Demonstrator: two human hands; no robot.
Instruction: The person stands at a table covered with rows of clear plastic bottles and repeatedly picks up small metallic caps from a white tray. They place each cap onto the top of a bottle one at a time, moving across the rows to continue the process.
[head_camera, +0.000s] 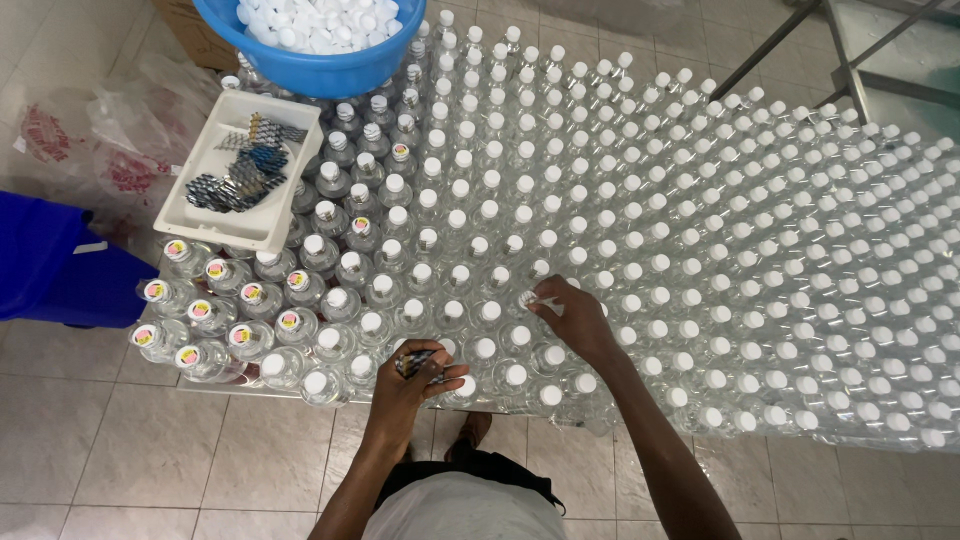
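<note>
On the bench, packed clear plastic bottles (640, 200) with round white caps, right hand (572, 318) pinching a small seal on one cap, left hand (410, 385) closed around dark glossy seals (415, 362), white rectangular tray (235, 175) atop bottles, near edge tight.

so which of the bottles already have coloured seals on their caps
The cluster of bottles at the near left corner of the table, below the white tray. Their caps carry red and yellow seals; all the other caps are plain white.
</note>
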